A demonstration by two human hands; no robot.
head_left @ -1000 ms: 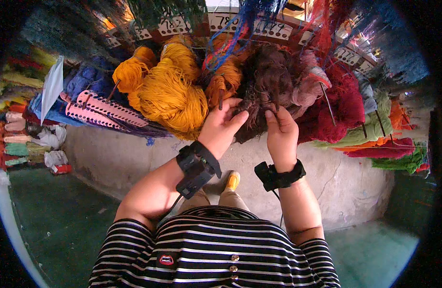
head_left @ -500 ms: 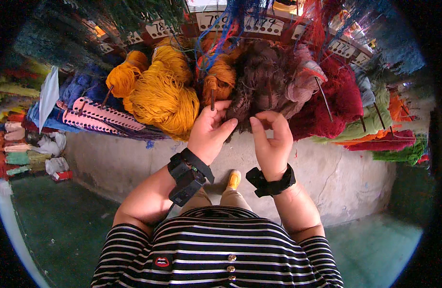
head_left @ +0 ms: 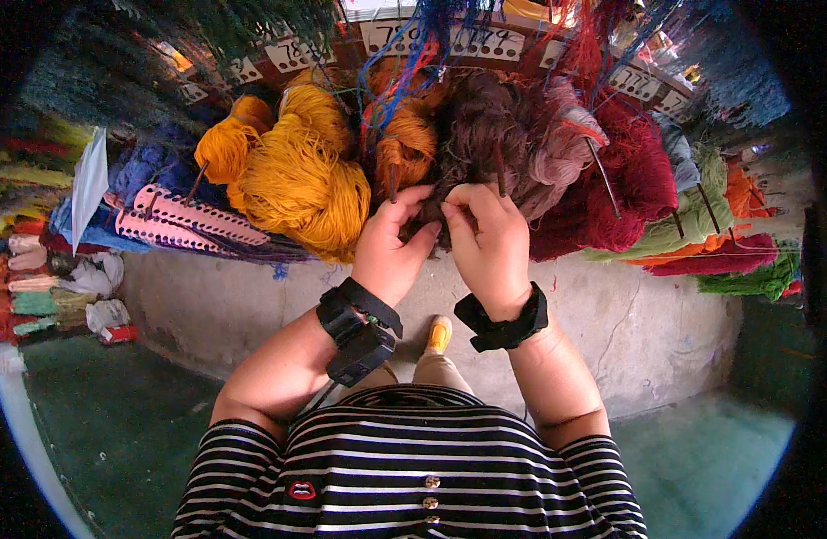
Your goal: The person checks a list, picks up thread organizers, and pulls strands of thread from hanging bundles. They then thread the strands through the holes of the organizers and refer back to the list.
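A thick skein of dark brown yarn [head_left: 478,126] hangs over the front of the rack, its loose lower end reaching down between my hands. My left hand [head_left: 386,256] is closed on that lower end, thumb against curled fingers. Close beside it, my right hand [head_left: 492,244] pinches at the same strands with thumb and forefinger; the exact strand is too small to make out. Just left of the brown skein hangs a rust-orange skein [head_left: 406,148], with a thin metal rod standing out near my left fingertips. A mauve-grey skein [head_left: 564,153] hangs to the right.
Golden yellow yarn [head_left: 296,202] bulges at left, beside pink perforated strips [head_left: 193,216]. Crimson yarn [head_left: 633,171] and green yarn [head_left: 701,202] hang at right, with metal rods [head_left: 605,184] jutting out. Red and blue threads [head_left: 404,76] dangle above. A concrete wall [head_left: 629,332] stands below.
My right hand has moved left and slightly up, closing the gap to the left hand, and its fingers now pinch at the brown yarn. The left hand has kept its hold.
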